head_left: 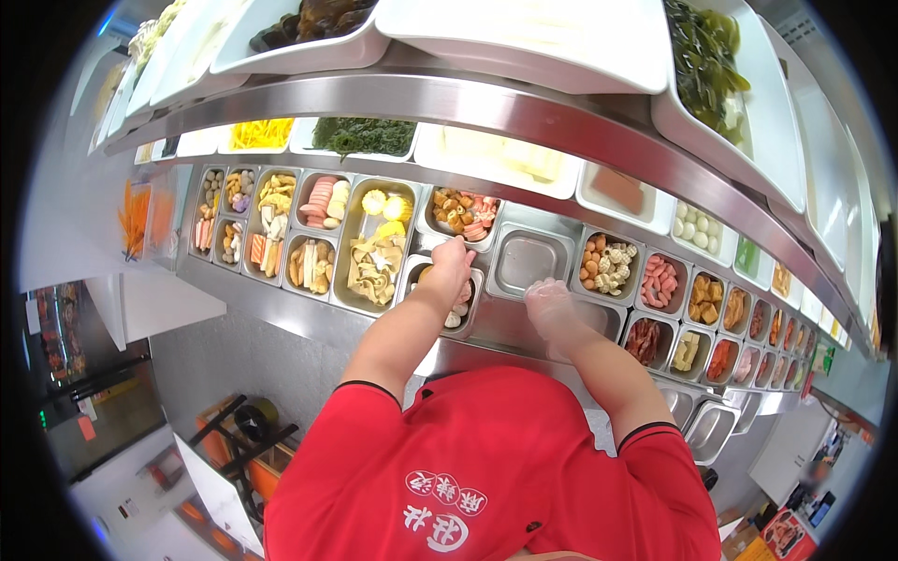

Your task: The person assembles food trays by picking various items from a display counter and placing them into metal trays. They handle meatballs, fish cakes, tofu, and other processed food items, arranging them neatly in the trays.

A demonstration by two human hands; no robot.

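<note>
My left hand (452, 268) is closed at the near rim of a metal pan of brown pieces and pink slices (462, 213). Below that hand, my wrist partly covers another metal pan (458, 320) with pale round pieces. To the right stands an empty metal pan (531, 262), set in the counter. By its near right corner is my right hand (552, 307), in a clear plastic glove, with fingers curled together. What lies in those fingers, if anything, is hidden. Beneath the right wrist another metal pan (603, 320) shows in part.
Rows of filled metal pans run left and right, including corn and folded tofu sheets (374, 257), mushroom-like pieces (608, 265) and pink sausages (659, 280). A steel shelf edge (449, 98) crosses above, bearing white trays (524, 65). Empty pans (711, 432) sit low at right.
</note>
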